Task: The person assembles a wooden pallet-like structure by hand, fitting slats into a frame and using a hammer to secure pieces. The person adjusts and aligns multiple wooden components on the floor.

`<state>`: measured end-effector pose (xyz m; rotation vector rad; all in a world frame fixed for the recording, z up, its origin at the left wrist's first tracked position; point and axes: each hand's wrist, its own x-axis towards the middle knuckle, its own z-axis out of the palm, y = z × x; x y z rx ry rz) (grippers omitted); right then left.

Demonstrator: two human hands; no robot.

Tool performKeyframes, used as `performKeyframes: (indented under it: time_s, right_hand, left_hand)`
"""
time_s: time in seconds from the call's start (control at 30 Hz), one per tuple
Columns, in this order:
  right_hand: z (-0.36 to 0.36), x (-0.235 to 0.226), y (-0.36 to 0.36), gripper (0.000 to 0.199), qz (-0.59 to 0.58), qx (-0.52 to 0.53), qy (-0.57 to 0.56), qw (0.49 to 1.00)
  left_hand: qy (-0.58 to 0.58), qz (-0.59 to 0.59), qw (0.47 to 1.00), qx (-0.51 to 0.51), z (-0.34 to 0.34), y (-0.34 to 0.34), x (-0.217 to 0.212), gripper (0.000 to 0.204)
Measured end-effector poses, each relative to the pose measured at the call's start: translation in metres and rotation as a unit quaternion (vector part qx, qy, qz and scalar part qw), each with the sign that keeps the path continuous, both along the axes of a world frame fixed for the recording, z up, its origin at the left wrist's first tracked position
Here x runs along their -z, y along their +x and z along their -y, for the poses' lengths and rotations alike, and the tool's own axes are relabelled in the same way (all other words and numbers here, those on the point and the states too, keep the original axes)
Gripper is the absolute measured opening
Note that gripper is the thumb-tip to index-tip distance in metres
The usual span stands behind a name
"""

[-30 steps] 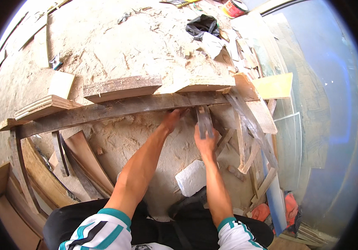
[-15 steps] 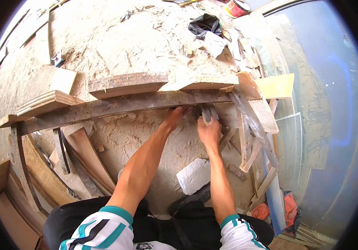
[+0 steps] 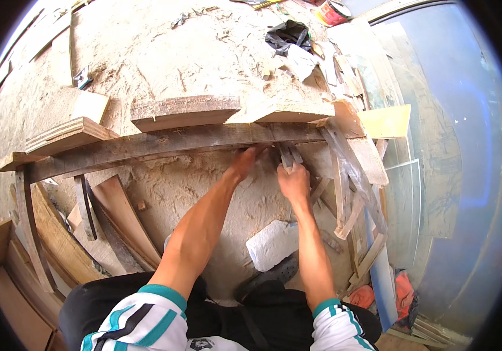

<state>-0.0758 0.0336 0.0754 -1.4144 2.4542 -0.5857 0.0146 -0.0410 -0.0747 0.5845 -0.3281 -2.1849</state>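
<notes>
A long dark wooden beam [image 3: 186, 143] runs across the workspace, supported on short legs. My left hand [image 3: 244, 164] is under its near edge, right of the middle; the fingers look bent, partly in shadow beneath the wood, and what they hold, if anything, is hidden. Just to the right, my right hand [image 3: 293, 180] is closed around a grey two-pronged piece [image 3: 289, 154] that rises to the underside of the beam. Its exact kind is unclear. Thick wooden blocks [image 3: 183, 112] lie along the far side of the beam, another plywood block [image 3: 69, 137] at its left.
A white block [image 3: 273, 244] lies on the sandy floor near my foot. Curved boards [image 3: 128, 216] lean at left. Crossed wooden legs [image 3: 353, 175] stand at right, beside glass sheets [image 3: 403, 205]. Farther back are a black plastic bag [image 3: 287, 36] and a red bucket [image 3: 331, 11].
The view has shifted slightly. Both hands stay almost in place under the beam, with the right still gripping the grey piece.
</notes>
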Motion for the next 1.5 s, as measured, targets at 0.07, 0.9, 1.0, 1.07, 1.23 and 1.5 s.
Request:
performKeyframes:
  time_s: [0.07, 0.9, 1.0, 1.07, 1.23, 1.5]
  right_hand:
    - [0.003, -0.008, 0.001, 0.026, 0.030, -0.001, 0.002, 1.000]
    - [0.002, -0.004, 0.004, 0.033, 0.038, 0.005, -0.054, 0.998]
    - [0.007, 0.003, -0.002, 0.028, -0.012, 0.022, 0.043, 0.999]
    - [0.003, 0.007, -0.010, 0.025, -0.031, 0.003, 0.060, 0.998]
    - [-0.006, 0.023, -0.025, 0.031, -0.055, -0.058, 0.005, 0.997]
    - [-0.008, -0.002, -0.001, 0.032, -0.005, 0.079, 0.135, 0.988]
  left_hand:
    - [-0.007, 0.012, 1.000, 0.010, -0.003, 0.003, -0.009, 0.040]
    - [-0.013, 0.049, 0.999, 0.017, 0.002, 0.005, -0.008, 0.035]
    - [-0.016, 0.029, 0.999, 0.031, 0.004, 0.004, 0.004, 0.034]
    - [-0.025, 0.028, 0.999, 0.035, 0.000, 0.001, 0.004, 0.035]
    - [-0.038, 0.019, 0.998, 0.040, 0.002, -0.008, 0.017, 0.037]
    - [-0.002, 0.049, 0.998, 0.037, -0.002, 0.000, 0.004, 0.041]
